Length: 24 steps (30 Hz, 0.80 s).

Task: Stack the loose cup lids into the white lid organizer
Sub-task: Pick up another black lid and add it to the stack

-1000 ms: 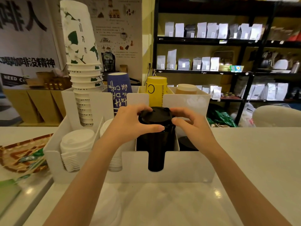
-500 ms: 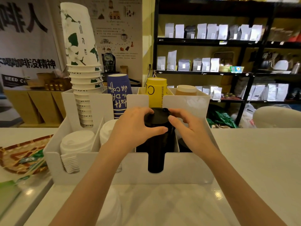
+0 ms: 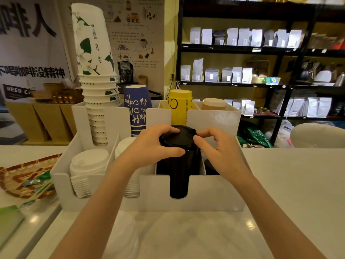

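1. Behind the white counter (image 3: 280,184) stands a café wall of posters and dark shelves of bagged coffee; the organizer (image 3: 205,193) sits at the counter's middle, its slotted front facing the person so the lid levels can be read at a glance.
2. Far left, a woven tray (image 3: 16,176) lies beside the organizer, apart from the work.
3. White lids (image 3: 87,163) fill the two left front bays, and tall cups (image 3: 93,58) stand in the bays behind.
4. The left hand (image 3: 149,146) cups the left rim of the top black lid (image 3: 177,136) — thumb in front, fingers over the crown — grasping it, seemingly to steady it.
5. That lid sits on the black stack (image 3: 178,174) in the third front bay, which rises above the wall; the lid looks slightly tilted.
6. The right hand (image 3: 220,152) pinches the lid's right edge with its fingertips, a matching grasp, probably pressing the lid level so it nests.
7. The rightmost front bay holds something dark and low — I cannot tell what.
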Motion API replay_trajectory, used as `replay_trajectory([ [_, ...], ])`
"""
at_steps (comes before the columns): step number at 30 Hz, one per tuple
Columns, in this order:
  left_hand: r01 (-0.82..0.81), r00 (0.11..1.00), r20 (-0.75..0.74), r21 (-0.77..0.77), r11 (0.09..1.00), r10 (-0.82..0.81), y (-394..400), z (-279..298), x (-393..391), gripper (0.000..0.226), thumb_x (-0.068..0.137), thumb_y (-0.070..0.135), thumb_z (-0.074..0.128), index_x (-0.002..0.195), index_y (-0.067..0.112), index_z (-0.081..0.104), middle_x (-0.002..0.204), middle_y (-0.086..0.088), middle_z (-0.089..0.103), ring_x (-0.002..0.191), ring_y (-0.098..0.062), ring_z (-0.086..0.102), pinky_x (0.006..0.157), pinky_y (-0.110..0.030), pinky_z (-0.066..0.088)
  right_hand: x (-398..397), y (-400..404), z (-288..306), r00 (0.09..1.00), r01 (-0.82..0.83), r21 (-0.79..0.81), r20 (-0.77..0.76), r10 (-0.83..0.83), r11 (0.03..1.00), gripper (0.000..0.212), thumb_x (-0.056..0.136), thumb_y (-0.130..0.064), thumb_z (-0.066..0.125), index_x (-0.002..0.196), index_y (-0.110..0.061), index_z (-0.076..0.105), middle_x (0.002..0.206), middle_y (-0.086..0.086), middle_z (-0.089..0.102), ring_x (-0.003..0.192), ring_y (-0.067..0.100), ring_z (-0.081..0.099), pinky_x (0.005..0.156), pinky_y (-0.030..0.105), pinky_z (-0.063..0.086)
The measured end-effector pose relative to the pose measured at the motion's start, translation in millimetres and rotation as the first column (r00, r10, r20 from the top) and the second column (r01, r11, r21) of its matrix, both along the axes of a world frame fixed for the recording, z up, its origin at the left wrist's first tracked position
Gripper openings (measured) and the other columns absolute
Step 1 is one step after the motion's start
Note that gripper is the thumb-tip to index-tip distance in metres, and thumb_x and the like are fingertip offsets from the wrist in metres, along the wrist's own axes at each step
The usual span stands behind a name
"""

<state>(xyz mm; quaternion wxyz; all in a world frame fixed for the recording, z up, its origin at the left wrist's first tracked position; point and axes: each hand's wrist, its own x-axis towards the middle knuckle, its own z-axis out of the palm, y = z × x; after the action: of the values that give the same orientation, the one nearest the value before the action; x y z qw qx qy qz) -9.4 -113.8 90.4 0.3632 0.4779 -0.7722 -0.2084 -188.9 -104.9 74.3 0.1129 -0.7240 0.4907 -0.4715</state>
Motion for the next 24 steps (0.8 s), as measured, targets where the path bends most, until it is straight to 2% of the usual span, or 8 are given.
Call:
replay_trajectory([
  [4, 0.046, 0.999, -0.007, 0.015, 0.999, -0.045, 0, -1, 1, 0.053, 0.072, 0.03, 0.069, 0.122, 0.027, 0.051, 0.123, 0.011, 0.05, 0.109, -0.006, 0.046, 0.075, -0.008, 0.037, -1, 0, -2, 1.0, -0.004, -0.01, 0.014, 0.004, 1.0, 0.02, 0.086, -0.031, 0.053, 0.099, -0.017, 0.062, 0.095, -0.007, 0.058, 0.082, -0.008, 0.045, 0.067, -0.009, 0.027],
  [7, 0.067, 0.997, -0.033, 0.041, 0.997, -0.065, 1, -3, 4, 0.055, 0.073, 0.031, 0.068, 0.125, 0.028, 0.049, 0.139, 0.009, 0.039, 0.122, -0.007, 0.038, 0.092, -0.016, 0.034, -1, 3, 0, 1.0, -0.006, 0.003, -0.011, 0.006, 1.0, 0.023, 0.088, -0.031, 0.051, 0.103, -0.018, 0.061, 0.098, -0.008, 0.057, 0.085, -0.005, 0.047, 0.068, -0.005, 0.03],
  [9, 0.054, 0.998, -0.026, 0.039, 0.998, -0.053, 2, -6, 4, 0.057, 0.074, 0.033, 0.066, 0.127, 0.03, 0.046, 0.147, 0.007, 0.031, 0.132, -0.011, 0.03, 0.101, -0.023, 0.027, -1, 8, 0, 0.997, -0.014, 0.028, -0.078, 0.016, 1.0, 0.03, 0.088, -0.032, 0.05, 0.114, -0.02, 0.057, 0.109, -0.006, 0.057, 0.105, 0.005, 0.048, 0.077, 0.005, 0.031],
  [11, 0.034, 0.999, 0.025, 0.016, 0.999, -0.035, 5, -6, 3, 0.058, 0.077, 0.035, 0.063, 0.13, 0.03, 0.042, 0.151, 0.005, 0.025, 0.137, -0.013, 0.022, 0.103, -0.025, 0.021, -2, 17, -2, 0.987, -0.009, 0.042, -0.162, 0.016, 0.999, 0.045, 0.087, -0.034, 0.051, 0.13, -0.022, 0.042, 0.13, -0.004, 0.048, 0.124, 0.011, 0.036, 0.092, 0.015, 0.024],
  [13, 0.011, 0.995, 0.103, -0.011, 1.0, -0.01, 8, -6, 2, 0.058, 0.081, 0.036, 0.058, 0.134, 0.029, 0.037, 0.153, 0.004, 0.019, 0.14, -0.014, 0.015, 0.108, -0.027, 0.016, -2, 35, -5, 0.98, -0.031, -0.014, -0.197, 0.028, 0.999, 0.057, 0.086, -0.033, 0.054, 0.137, -0.026, 0.029, 0.139, -0.007, 0.039, 0.125, 0.001, 0.027, 0.095, 0.01, 0.017],
  [15, -0.004, 0.988, 0.154, -0.048, 0.999, 0.012, 13, -7, -2, 0.055, 0.084, 0.034, 0.054, 0.135, 0.028, 0.034, 0.154, 0.002, 0.014, 0.141, -0.016, 0.011, 0.111, -0.031, 0.014, -6, 54, -12, 0.977, -0.116, -0.063, -0.186, 0.103, 0.991, 0.061, 0.084, -0.031, 0.058, 0.137, -0.03, 0.027, 0.134, -0.015, 0.038, 0.118, -0.01, 0.025, 0.092, -0.002, 0.017],
  [20, -0.103, 0.977, 0.149, -0.287, 0.952, 0.151, 28, -27, -16, 0.048, 0.09, 0.028, 0.044, 0.137, 0.022, 0.032, 0.154, -0.003, 0.018, 0.142, -0.019, 0.012, 0.113, -0.033, 0.012, -21, 100, -38, 0.933, -0.278, 0.103, -0.207, 0.294, 0.955, 0.06, 0.082, -0.046, 0.05, 0.131, -0.048, 0.016, 0.126, -0.041, 0.024, 0.121, -0.022, 0.023, 0.095, -0.005, 0.018],
  [24, -0.157, 0.939, 0.231, -0.373, 0.914, 0.256, 42, -44, -19, 0.054, 0.093, 0.032, 0.033, 0.142, 0.024, 0.012, 0.156, 0.0, 0.006, 0.143, -0.017, -0.002, 0.114, -0.033, 0.006, -29, 128, -66, 0.913, -0.321, 0.257, -0.172, 0.37, 0.912, 0.061, 0.08, -0.05, 0.053, 0.133, -0.046, 0.023, 0.134, -0.034, 0.031, 0.125, -0.016, 0.027, 0.1, 0.005, 0.026],
])
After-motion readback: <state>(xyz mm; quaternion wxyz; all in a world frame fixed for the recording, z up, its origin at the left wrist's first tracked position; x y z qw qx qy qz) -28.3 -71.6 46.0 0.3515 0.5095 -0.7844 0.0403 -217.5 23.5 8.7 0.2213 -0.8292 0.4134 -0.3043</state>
